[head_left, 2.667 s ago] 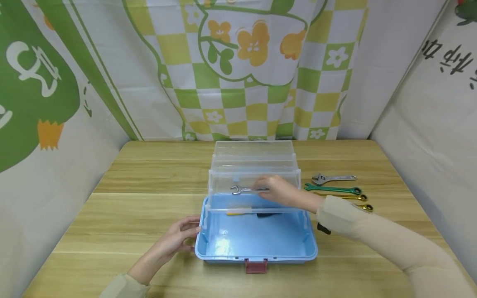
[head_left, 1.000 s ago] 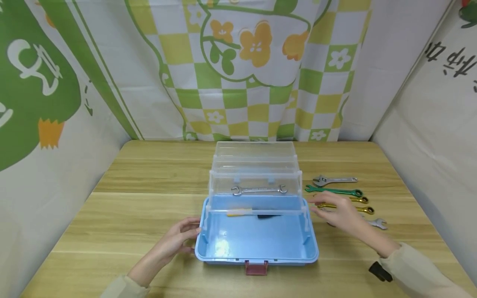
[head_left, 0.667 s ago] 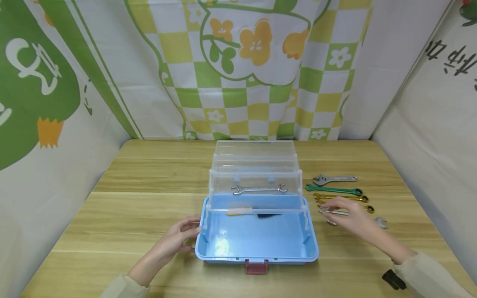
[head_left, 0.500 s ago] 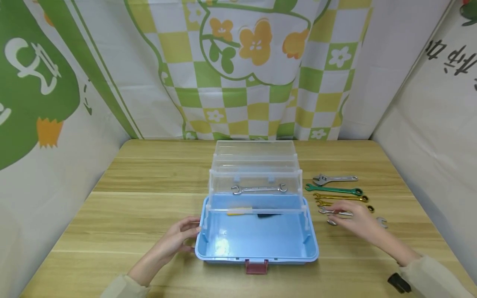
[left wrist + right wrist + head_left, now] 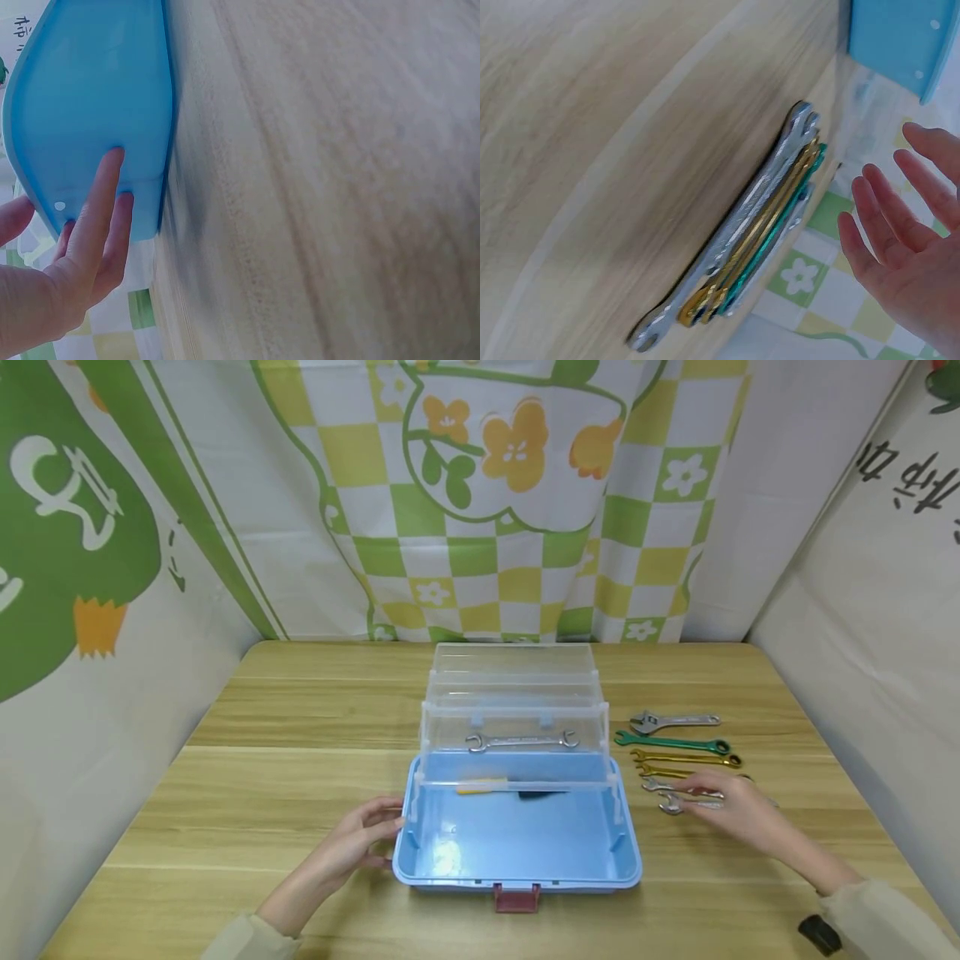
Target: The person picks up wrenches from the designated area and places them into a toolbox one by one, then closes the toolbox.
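In the head view a light blue toolbox (image 5: 517,852) stands with its clear trays unfolded backwards. Against its left wall rest the straight fingers of my left hand (image 5: 352,847), the thumb at the rim. A silver open-end wrench (image 5: 522,742) lies in the front clear tray. My right hand (image 5: 738,810) hovers over the wrenches at the right, fingertips near the frontmost silver wrench (image 5: 671,804). The right wrist view has its fingers spread and nothing in them. Another silver wrench (image 5: 652,784), two gold wrenches (image 5: 686,758) and a green wrench (image 5: 671,742) lie behind.
An adjustable wrench (image 5: 675,721) lies at the back of the row. Through the clear tray show a yellow handle (image 5: 482,787) and a dark piece in the toolbox. A maroon latch (image 5: 517,897) hangs at its front. A patterned curtain (image 5: 517,560) borders the table.
My right hand first laid the silver open-end wrench in the tray, then withdrew to the row. It briefly lifted the smaller silver wrench, set it down and moved towards the front. My left hand stayed put.
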### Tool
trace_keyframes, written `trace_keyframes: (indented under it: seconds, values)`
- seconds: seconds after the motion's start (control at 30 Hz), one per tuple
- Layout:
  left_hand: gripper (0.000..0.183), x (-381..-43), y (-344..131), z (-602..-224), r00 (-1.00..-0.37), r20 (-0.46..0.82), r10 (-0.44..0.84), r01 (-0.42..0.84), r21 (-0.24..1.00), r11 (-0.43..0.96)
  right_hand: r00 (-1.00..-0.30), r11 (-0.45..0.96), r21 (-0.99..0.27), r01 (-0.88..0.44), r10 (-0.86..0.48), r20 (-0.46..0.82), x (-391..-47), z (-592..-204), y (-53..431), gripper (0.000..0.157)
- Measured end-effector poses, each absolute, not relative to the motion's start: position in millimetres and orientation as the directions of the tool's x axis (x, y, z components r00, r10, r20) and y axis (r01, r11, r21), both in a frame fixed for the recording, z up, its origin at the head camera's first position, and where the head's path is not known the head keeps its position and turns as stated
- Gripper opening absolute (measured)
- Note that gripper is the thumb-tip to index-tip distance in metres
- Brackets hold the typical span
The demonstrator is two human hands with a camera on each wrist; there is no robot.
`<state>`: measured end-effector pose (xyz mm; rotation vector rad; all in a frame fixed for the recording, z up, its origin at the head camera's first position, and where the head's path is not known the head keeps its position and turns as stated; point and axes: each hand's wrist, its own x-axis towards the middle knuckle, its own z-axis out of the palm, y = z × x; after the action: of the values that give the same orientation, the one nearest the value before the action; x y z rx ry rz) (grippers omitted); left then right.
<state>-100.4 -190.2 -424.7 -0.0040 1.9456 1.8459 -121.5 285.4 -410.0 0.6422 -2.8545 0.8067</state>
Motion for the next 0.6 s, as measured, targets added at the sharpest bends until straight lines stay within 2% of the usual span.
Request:
trace_keyframes:
  seconds: [0.33, 0.6]
  values:
    - [0.059, -101.1, -195.4, -428.5, -0.890, -0.258, 0.375, -0.252, 0.965, 0.065, -0.881, 0.773, -0.423, -0.474, -0.417, 0.224, -129.3, -421.6, 297.5, 0.023]
    - [0.058, -100.4, -192.0, -424.2, -0.891, -0.317, 0.323, -0.305, 0.948, 0.088, -0.889, 0.796, -0.399, -0.455, -0.434, 0.147, -132.6, -424.0, 305.7, 0.022]
